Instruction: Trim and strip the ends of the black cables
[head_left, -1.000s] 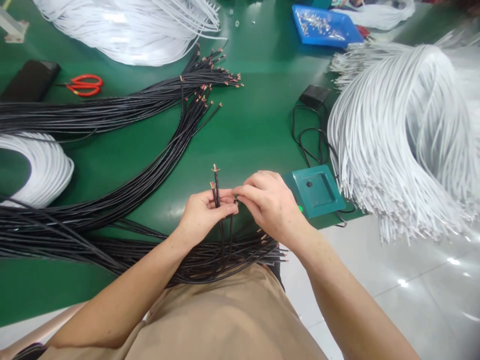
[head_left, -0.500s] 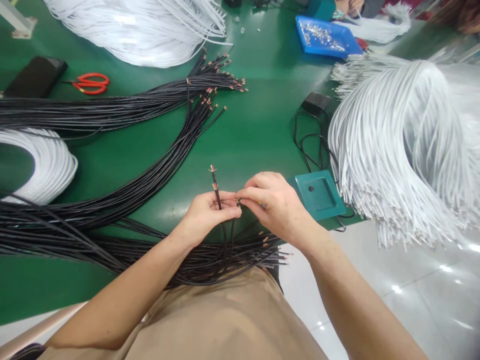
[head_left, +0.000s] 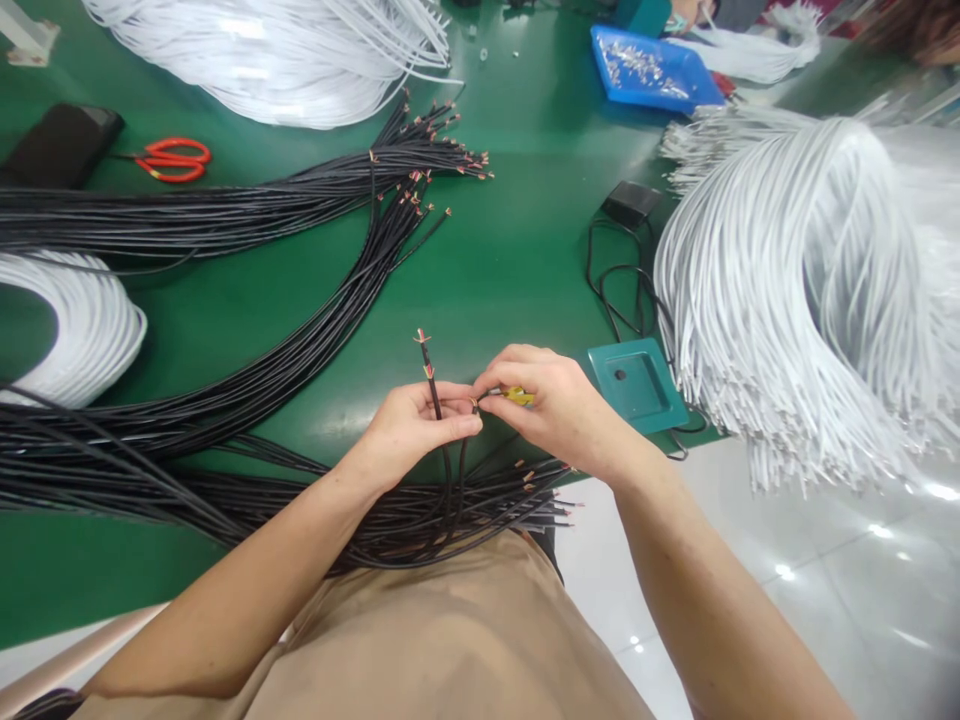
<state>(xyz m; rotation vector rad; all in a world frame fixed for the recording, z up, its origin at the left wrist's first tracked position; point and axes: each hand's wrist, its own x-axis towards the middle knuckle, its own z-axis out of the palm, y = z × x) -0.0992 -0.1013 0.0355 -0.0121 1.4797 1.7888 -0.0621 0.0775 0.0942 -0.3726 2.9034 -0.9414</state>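
My left hand [head_left: 420,430] is closed on black cables [head_left: 433,385], whose stripped ends stick up with red, yellow and copper-coloured wires showing. Another black cable end lies between its thumb and fingertips. My right hand [head_left: 547,400] pinches a small tool with a yellow part [head_left: 519,396], its thin tip at that cable end. The fingers of both hands nearly touch. Below the hands runs a loose bundle of black cables [head_left: 390,520].
More black cable bundles [head_left: 300,195] lie left. White cable coils stand at the right [head_left: 750,260], back [head_left: 300,60] and left [head_left: 97,330]. Also there: red scissors [head_left: 174,160], a blue tray [head_left: 652,95], a green dish [head_left: 637,385], a black adapter [head_left: 630,205] and a co-worker's hand [head_left: 684,14].
The yellow part of the tool now shows in my right hand, which has turned slightly. My left hand keeps its hold on the cables. The view has shifted a little.
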